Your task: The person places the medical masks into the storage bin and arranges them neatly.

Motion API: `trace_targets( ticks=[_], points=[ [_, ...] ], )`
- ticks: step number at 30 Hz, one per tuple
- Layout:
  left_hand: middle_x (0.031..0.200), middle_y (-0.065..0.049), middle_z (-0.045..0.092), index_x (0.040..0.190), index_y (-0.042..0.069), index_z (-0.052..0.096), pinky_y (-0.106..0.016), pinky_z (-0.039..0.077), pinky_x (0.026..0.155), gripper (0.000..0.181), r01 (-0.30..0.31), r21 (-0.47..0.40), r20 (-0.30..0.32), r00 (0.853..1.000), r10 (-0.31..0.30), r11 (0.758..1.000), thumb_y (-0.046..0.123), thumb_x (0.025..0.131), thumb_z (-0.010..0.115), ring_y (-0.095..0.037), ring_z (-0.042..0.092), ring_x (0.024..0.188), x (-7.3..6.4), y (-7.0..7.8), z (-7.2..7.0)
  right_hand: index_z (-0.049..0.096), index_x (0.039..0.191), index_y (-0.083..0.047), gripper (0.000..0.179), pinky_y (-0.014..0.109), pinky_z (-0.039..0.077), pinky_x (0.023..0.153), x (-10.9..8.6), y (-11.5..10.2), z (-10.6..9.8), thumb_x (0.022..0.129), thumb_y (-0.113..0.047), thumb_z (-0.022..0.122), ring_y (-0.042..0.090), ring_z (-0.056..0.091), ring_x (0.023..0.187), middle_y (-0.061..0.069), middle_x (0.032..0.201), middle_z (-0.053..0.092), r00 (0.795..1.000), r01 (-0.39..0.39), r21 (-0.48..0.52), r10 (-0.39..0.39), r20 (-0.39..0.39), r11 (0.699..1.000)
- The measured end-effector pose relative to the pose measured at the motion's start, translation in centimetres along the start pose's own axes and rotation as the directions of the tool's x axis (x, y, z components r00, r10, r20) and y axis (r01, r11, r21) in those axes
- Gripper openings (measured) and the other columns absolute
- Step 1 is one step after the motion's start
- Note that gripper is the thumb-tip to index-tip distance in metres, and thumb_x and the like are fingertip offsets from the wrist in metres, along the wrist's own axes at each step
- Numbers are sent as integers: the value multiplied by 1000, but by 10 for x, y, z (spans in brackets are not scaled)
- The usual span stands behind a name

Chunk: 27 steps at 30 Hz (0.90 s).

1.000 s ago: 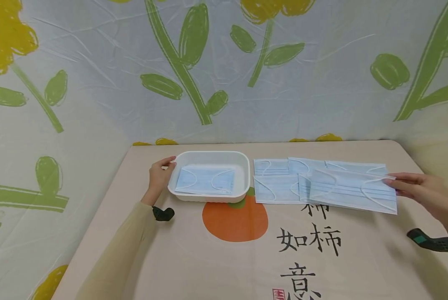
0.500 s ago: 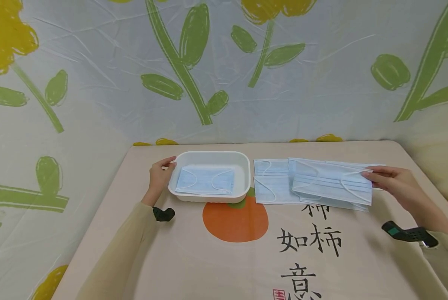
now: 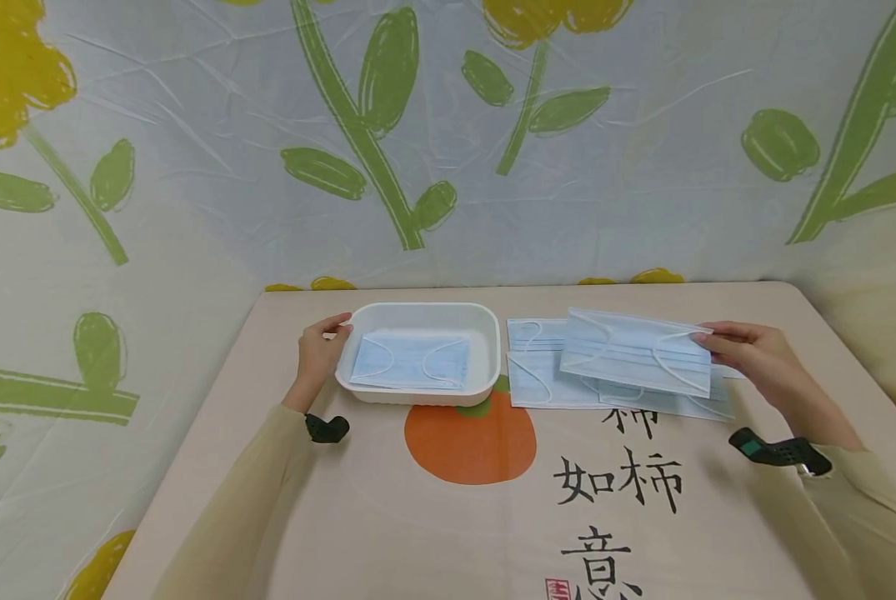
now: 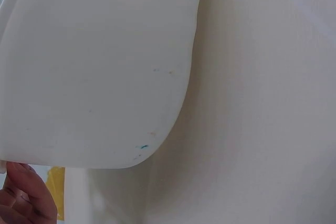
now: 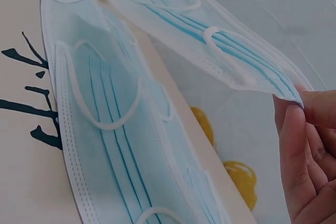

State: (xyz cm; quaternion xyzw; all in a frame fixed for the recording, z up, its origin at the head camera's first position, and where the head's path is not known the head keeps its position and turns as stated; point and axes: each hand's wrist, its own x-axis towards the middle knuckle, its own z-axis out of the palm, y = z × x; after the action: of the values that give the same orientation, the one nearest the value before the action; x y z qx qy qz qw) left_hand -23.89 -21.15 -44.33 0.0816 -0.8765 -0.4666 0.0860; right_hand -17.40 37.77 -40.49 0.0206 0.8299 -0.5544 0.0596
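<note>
Beige sleeves; dark wrist straps — one green-marked.

The right hand could pass left over the flat masks; lower, the white tray blocks it.

– what sort of place is this?
– an indoor corner dressed in cloth. whether it's a home or a small studio, i can't tell.
– what shows it?
– a creased sheet hangs behind and on both sides, printed with big yellow flowers and green leaves, more like a decorated room than a workplace.
– and the table?
– it stands right up by the sheet, its beige top printed with an orange fruit, black characters and a red seal, which looks homely too.
</note>
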Motion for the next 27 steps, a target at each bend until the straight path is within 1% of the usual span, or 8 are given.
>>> trace_targets(
  ticks=[6, 14, 17, 22, 27],
  points=[
    [115, -17, 67, 123, 7, 66, -28, 43, 80, 30, -9, -6, -6, 1000, 9, 1000, 17, 95, 59, -26, 56, 104, 0, -1, 0, 61, 87, -44, 25, 9, 49, 69, 8, -5, 12, 95, -20, 60, -7, 58, 76, -30, 86, 61, 1000, -15, 59, 16, -8, 998],
    [111, -18, 67, 122, 8, 66, -27, 42, 78, 30, -9, -11, -6, 1000, 9, 1000, 18, 95, 59, -26, 56, 103, 1, -2, -1, 63, 88, -42, 22, 9, 49, 70, 17, -11, 24, 94, -21, 61, -6, 58, 77, -29, 87, 62, 1000, -5, 109, 5, 3, 994],
    [111, -17, 67, 123, 8, 66, -27, 41, 79, 30, -10, -9, -2, 1000, 10, 1000, 18, 95, 59, -26, 56, 104, 1, -3, -1, 62, 90, -42, 20, 8, 49, 70, 19, -13, 27, 94, -23, 61, -6, 57, 78, -28, 88, 62, 1000, -6, 110, 6, 1, 994],
    [112, -17, 66, 124, 8, 65, -28, 42, 79, 31, -14, -8, 0, 1000, 14, 1000, 18, 96, 58, -26, 56, 104, 1, -3, 0, 63, 93, -40, 19, 8, 49, 71, 24, -18, 33, 95, -22, 59, -4, 56, 79, -26, 90, 61, 1000, 13, 127, -13, -1, 992],
    [111, -18, 67, 123, 7, 66, -27, 40, 77, 30, -22, -19, -3, 1000, 22, 1000, 17, 95, 59, -26, 56, 103, 1, -2, 0, 61, 95, -40, 16, 8, 48, 73, 27, -24, 41, 95, -25, 59, -4, 56, 81, -26, 92, 60, 1000, 24, 105, -23, -7, 994]
  ],
)
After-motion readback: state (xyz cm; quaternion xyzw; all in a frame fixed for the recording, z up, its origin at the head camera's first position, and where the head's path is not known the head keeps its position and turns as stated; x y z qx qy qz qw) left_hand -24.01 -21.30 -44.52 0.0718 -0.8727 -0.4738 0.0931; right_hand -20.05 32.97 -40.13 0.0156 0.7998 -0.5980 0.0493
